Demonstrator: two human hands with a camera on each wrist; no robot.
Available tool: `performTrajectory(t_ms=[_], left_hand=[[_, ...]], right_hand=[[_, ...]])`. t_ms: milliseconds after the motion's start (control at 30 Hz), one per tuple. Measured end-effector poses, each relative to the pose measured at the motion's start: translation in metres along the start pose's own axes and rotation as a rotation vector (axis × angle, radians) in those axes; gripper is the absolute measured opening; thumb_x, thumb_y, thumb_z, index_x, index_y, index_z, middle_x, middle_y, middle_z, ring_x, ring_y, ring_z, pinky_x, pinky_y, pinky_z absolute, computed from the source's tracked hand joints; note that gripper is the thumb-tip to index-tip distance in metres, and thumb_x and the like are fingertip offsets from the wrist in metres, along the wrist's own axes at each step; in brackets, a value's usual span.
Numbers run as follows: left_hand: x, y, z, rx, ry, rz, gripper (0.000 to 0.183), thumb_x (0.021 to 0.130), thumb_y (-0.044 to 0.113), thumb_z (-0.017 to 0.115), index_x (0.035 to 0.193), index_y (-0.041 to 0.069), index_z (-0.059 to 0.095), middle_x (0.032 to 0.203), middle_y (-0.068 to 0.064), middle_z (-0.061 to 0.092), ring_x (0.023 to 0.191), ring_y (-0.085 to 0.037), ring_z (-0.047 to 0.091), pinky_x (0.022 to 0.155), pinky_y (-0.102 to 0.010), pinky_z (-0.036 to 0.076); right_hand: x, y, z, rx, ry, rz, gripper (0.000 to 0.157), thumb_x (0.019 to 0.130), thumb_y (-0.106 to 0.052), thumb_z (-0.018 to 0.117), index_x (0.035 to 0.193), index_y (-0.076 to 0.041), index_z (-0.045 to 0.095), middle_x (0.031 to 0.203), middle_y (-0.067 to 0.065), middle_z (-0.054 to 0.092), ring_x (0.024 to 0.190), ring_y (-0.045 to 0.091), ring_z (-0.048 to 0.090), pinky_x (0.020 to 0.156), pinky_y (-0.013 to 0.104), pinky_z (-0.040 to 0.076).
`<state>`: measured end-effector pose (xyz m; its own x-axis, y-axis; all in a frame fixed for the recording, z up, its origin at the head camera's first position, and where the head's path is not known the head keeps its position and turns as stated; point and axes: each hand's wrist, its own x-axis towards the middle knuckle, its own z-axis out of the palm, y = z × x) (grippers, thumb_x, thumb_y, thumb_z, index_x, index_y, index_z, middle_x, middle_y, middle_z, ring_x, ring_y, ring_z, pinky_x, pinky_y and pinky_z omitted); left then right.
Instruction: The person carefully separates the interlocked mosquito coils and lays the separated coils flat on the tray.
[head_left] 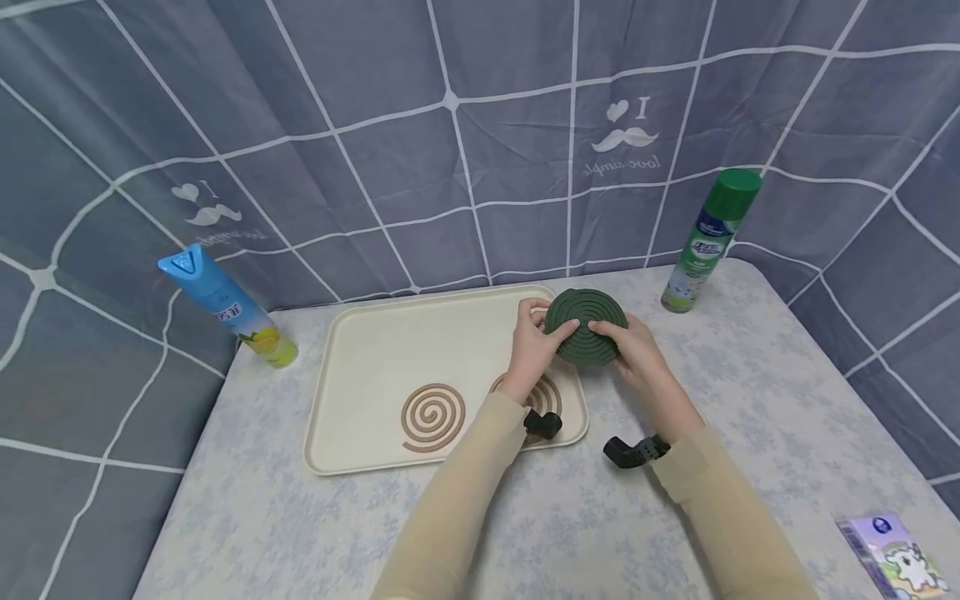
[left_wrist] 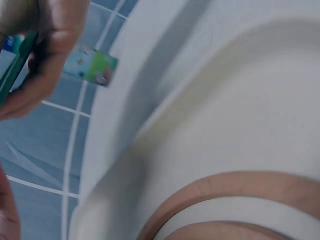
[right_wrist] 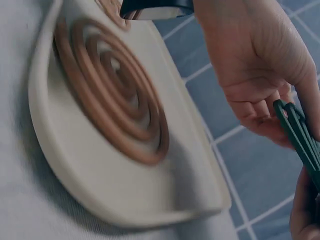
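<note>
Both hands hold a dark green mosquito coil above the right rim of a cream tray. My left hand pinches its left side, thumb on the upper face and fingers behind. On the other side my right hand grips it the same way, its thumb near the centre. From the right wrist, the green coil shows edge-on, with layers slightly apart. In the tray lie two brown coils: one brown coil at the front middle, and another brown coil partly hidden under the left wrist.
A blue spray can stands left of the tray, and a green spray can stands at the back right. A small purple packet lies at the front right of the table. A grey curtain with white lines hangs behind.
</note>
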<state>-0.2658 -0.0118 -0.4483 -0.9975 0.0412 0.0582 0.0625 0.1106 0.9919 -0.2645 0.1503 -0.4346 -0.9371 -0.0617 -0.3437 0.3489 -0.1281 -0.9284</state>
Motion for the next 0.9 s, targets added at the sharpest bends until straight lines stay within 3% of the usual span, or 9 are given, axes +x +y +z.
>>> performTrajectory(t_ms=[100, 233, 433, 667, 900], left_hand=[[-0.01, 0.006, -0.006, -0.098, 0.017, 0.002, 0.054, 0.089, 0.02, 0.074, 0.125, 0.006, 0.037, 0.113, -0.018, 0.067, 0.101, -0.027, 0.07, 0.081, -0.03, 0.058], [-0.029, 0.016, -0.02, -0.14, -0.002, -0.024, 0.053, 0.09, 0.019, 0.073, 0.126, 0.007, 0.035, 0.118, -0.022, 0.066, 0.103, -0.03, 0.069, 0.083, -0.03, 0.058], [-0.054, 0.007, -0.05, -0.022, -0.121, -0.056, 0.05, 0.091, 0.035, 0.071, 0.132, 0.011, 0.056, 0.123, -0.012, 0.066, 0.11, -0.024, 0.066, 0.093, -0.033, 0.056], [-0.078, 0.009, -0.074, 0.083, -0.109, -0.018, 0.041, 0.086, 0.032, 0.077, 0.121, 0.012, 0.069, 0.115, -0.009, 0.072, 0.103, -0.022, 0.07, 0.088, -0.032, 0.058], [-0.093, 0.022, -0.089, 0.226, -0.126, 0.027, 0.037, 0.084, 0.033, 0.079, 0.116, 0.016, 0.073, 0.106, -0.004, 0.076, 0.094, -0.017, 0.072, 0.083, -0.028, 0.058]], right_hand=[[-0.011, -0.002, 0.007, -0.002, -0.06, -0.027, 0.069, 0.099, -0.014, 0.056, 0.156, -0.003, 0.019, 0.157, 0.019, 0.028, 0.116, 0.012, 0.053, 0.085, 0.013, 0.053], [-0.025, 0.0, 0.015, -0.03, -0.123, -0.068, 0.065, 0.099, -0.013, 0.057, 0.153, 0.0, 0.024, 0.148, 0.019, 0.038, 0.107, 0.006, 0.058, 0.086, 0.015, 0.054], [-0.041, 0.011, 0.029, -0.04, -0.207, -0.118, 0.061, 0.096, -0.008, 0.061, 0.148, 0.005, 0.032, 0.124, 0.003, 0.055, 0.097, 0.002, 0.064, 0.085, 0.019, 0.056], [-0.052, 0.019, 0.04, -0.241, -0.251, -0.195, 0.053, 0.092, -0.012, 0.068, 0.139, 0.003, 0.048, 0.118, 0.001, 0.064, 0.099, 0.002, 0.063, 0.088, 0.022, 0.055], [-0.059, 0.014, 0.045, -0.364, -0.187, -0.325, 0.036, 0.094, -0.017, 0.068, 0.122, 0.003, 0.061, 0.102, -0.007, 0.066, 0.09, 0.001, 0.064, 0.082, 0.019, 0.054]])
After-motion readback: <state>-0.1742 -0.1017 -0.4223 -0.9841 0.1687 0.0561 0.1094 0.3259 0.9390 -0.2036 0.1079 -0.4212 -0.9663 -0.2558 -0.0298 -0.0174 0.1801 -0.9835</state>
